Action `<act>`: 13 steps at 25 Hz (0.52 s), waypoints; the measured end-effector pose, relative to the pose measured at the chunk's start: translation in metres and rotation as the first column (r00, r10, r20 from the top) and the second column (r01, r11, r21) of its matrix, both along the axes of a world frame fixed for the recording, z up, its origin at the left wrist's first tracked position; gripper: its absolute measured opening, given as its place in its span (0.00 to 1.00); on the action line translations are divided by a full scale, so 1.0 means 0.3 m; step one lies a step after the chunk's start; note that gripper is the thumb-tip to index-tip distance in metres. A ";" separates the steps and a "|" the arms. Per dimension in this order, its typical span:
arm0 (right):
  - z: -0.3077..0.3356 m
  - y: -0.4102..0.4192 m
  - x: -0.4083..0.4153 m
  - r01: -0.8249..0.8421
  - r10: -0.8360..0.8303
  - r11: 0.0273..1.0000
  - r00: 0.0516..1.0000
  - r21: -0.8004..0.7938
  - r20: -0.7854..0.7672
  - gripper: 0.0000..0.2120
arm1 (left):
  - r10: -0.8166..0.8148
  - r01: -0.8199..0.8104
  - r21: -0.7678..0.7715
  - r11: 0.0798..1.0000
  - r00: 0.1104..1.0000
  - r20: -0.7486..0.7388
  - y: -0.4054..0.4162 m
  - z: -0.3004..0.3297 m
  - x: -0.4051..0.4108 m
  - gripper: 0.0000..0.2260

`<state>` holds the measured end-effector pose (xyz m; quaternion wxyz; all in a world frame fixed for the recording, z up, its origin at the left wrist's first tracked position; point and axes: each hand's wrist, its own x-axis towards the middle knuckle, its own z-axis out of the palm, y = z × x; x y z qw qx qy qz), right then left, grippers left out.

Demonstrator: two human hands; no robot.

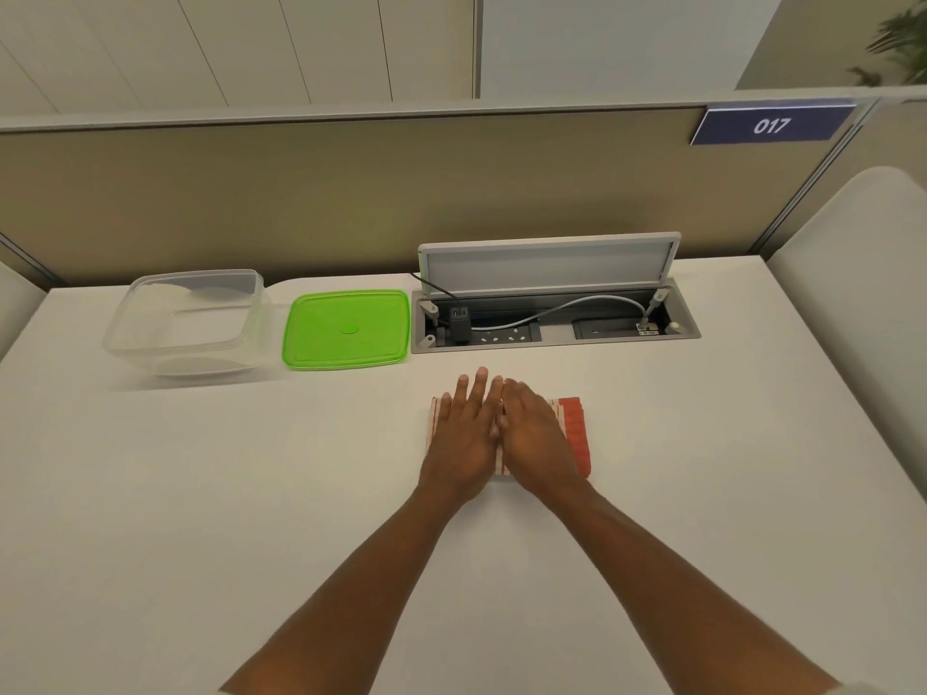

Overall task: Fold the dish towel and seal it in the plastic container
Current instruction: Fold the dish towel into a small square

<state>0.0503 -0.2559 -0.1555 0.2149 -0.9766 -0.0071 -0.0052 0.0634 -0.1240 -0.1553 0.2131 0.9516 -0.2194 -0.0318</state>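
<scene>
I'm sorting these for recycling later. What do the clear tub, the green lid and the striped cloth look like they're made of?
Clear tub: seemingly thin transparent plastic, glossy; the table shows through its walls.
Green lid: looks like translucent plastic, smooth with a moulded rim and centre dot.
Striped cloth: woven fabric, matte, red and white, folded in soft layers; the fibre cannot be told.

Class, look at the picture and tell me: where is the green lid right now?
In the head view, the green lid lies flat on the table, left of centre, between the clear container on its left and the open cable box on its right.
</scene>
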 end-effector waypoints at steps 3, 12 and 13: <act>-0.055 -0.055 -0.024 -0.092 0.077 0.973 0.994 -0.211 -0.079 0.29 | -0.024 0.029 0.208 0.978 0.999 -0.025 0.014 -0.052 -0.007 0.26; -0.075 -0.106 -0.053 -0.088 0.058 0.933 0.994 -0.349 -0.096 0.36 | 0.025 -0.036 0.318 0.947 0.999 0.041 0.068 -0.087 -0.003 0.33; -0.071 -0.112 -0.052 -0.083 0.048 0.926 0.993 -0.369 -0.104 0.38 | 0.022 -0.036 0.324 0.946 0.999 0.045 0.071 -0.087 -0.004 0.33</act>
